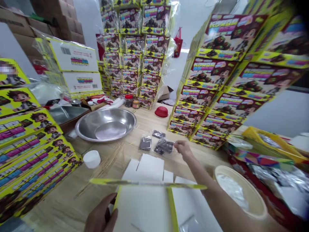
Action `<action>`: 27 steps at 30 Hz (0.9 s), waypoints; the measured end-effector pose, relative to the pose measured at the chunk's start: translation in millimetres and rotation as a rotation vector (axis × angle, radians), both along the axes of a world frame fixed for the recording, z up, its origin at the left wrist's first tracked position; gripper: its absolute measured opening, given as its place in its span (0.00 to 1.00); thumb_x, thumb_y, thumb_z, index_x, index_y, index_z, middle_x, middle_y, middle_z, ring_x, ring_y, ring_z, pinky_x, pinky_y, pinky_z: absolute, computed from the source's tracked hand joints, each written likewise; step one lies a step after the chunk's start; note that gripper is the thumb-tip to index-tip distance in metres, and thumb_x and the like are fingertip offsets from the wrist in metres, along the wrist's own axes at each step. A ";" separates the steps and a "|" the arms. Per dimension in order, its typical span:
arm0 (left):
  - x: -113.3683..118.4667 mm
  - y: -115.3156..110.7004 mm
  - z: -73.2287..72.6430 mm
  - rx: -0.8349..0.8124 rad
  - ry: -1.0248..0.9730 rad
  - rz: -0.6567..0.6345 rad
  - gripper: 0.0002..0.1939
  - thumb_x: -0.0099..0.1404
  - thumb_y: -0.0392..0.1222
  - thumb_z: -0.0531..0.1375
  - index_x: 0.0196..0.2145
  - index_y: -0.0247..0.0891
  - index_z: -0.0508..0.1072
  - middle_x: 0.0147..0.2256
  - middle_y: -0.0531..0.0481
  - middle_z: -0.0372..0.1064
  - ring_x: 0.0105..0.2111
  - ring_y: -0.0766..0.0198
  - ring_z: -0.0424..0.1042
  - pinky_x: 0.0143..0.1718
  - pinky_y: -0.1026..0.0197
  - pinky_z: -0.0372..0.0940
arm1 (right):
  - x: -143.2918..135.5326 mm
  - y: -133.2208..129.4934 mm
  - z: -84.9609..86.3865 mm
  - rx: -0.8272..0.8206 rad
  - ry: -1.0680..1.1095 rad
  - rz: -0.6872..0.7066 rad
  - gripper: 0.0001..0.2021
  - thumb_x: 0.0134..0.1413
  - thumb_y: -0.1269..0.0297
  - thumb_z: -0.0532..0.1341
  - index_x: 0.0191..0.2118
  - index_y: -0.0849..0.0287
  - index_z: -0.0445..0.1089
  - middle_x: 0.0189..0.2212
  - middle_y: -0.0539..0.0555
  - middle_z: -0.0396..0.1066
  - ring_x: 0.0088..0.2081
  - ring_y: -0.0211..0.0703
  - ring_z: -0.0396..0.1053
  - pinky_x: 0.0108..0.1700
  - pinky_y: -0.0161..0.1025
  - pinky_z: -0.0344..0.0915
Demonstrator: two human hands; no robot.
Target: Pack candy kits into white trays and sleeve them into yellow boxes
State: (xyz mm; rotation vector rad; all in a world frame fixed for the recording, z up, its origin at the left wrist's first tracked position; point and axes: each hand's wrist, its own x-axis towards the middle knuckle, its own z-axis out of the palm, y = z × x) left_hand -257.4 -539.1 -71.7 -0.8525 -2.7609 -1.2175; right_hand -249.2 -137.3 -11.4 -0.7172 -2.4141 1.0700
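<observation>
Hands well apart. Right hand (182, 149) stretched out over the counter (145, 121), fingertips closed on the right edge of a clear packet (167, 145) of dark food, in a loose cluster just beyond the open box (142, 206); a pinch at the margin, perhaps because of slick film. Left hand (102, 214) against the box's left edge, probably for steadying; whether clamped or merely resting, cannot tell. White flaps (151, 166) spread out on the far side. Another packet flat just left of the cluster, all within arm's reach. Thin sticks (112, 161) scattered loose to the left. Counter pale, wood-grained; steel bowl (111, 131) farther back. Beige bucket (215, 174) on the right, handy to that arm. All around, printed cartons (217, 72) in tall stacks, apparently for saving room; red bag (178, 45) at the pale back wall.
</observation>
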 end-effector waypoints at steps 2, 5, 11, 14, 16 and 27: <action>-2.2 10.2 8.5 -0.076 0.042 -0.072 0.14 0.62 0.45 0.52 0.44 0.40 0.69 0.29 0.52 0.74 0.16 0.67 0.66 0.18 0.66 0.63 | 57.0 12.2 29.7 -0.024 0.026 -0.049 0.11 0.50 0.61 0.53 0.27 0.63 0.67 0.18 0.50 0.64 0.21 0.35 0.61 0.24 0.34 0.58; 13.1 24.7 29.4 -0.150 0.313 -0.026 0.14 0.63 0.46 0.54 0.43 0.37 0.69 0.36 0.45 0.72 0.26 0.61 0.72 0.26 0.62 0.68 | 154.6 10.6 72.8 -0.054 0.007 -0.087 0.09 0.46 0.59 0.61 0.26 0.62 0.69 0.19 0.49 0.65 0.22 0.36 0.61 0.25 0.33 0.59; 100.6 65.9 88.7 0.129 0.715 -0.611 0.31 0.57 0.49 0.62 0.54 0.30 0.61 0.54 0.29 0.59 0.57 0.39 0.56 0.54 0.41 0.59 | 265.3 -77.1 97.4 -0.812 0.114 -0.073 0.11 0.41 0.61 0.69 0.23 0.62 0.68 0.17 0.49 0.66 0.19 0.33 0.61 0.21 0.31 0.59; 128.1 90.4 98.5 0.139 0.702 -0.870 0.30 0.61 0.37 0.57 0.59 0.31 0.55 0.57 0.31 0.57 0.60 0.43 0.52 0.58 0.41 0.54 | 268.0 -124.9 78.9 -1.178 0.255 -0.056 0.09 0.38 0.68 0.70 0.26 0.63 0.69 0.21 0.49 0.68 0.20 0.32 0.63 0.23 0.30 0.60; 130.0 98.8 99.4 0.149 0.596 -0.944 0.31 0.60 0.32 0.56 0.61 0.32 0.52 0.55 0.33 0.60 0.59 0.50 0.56 0.58 0.46 0.57 | 265.2 -141.3 65.5 -1.314 0.335 0.025 0.08 0.39 0.70 0.69 0.27 0.63 0.70 0.21 0.49 0.67 0.20 0.31 0.63 0.24 0.29 0.60; 117.5 89.8 119.9 0.312 -0.813 -0.762 0.44 0.48 0.43 0.68 0.59 0.39 0.54 0.54 0.36 0.62 0.44 0.56 0.70 0.42 0.54 0.67 | 248.0 -146.8 30.4 -1.328 0.449 0.364 0.15 0.31 0.61 0.73 0.20 0.62 0.67 0.19 0.48 0.63 0.20 0.31 0.58 0.24 0.30 0.54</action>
